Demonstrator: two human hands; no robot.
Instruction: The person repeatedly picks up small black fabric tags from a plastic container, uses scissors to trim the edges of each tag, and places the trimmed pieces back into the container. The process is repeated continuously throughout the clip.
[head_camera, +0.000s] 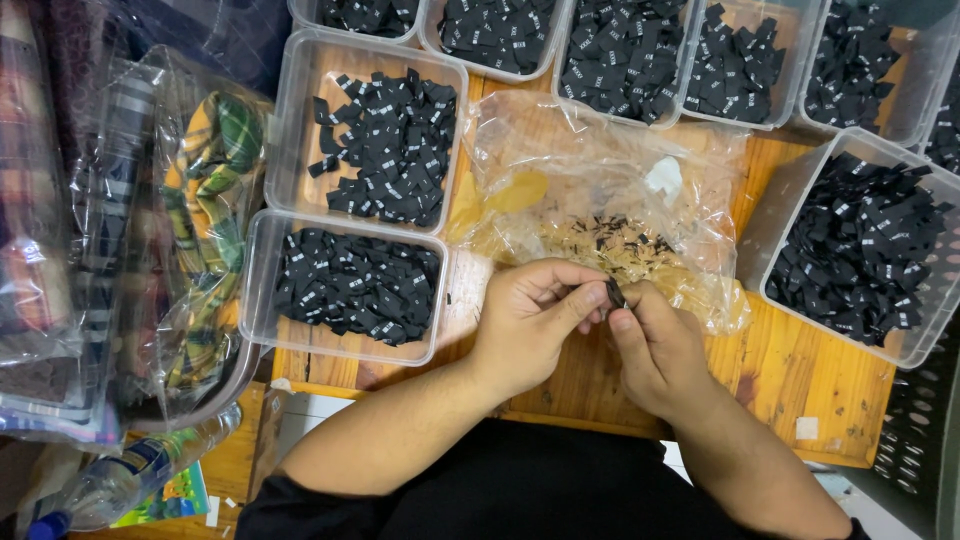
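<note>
Around the wooden table (790, 370), clear rectangular tubs (292, 300) brim with small black woven labels (360, 285), beside a crumpled clear bag (600, 190). Left hand (530, 320) and right hand (655, 350) together pinch one small dark label (614, 292) at the table's near edge.

place: garment-label sorting workbench | evidence: clear tubs (300, 120) of black labels (385, 150), bagged plaid fabric (205, 200)

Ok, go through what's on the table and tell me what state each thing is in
Left hand: pinching a small black label.
Right hand: pinching the same label.
Clear plastic bag: crumpled, lying flat, scraps inside.
Nearest plastic tub: uncovered, holding black labels.
Water bottle: lying on its side.
</note>
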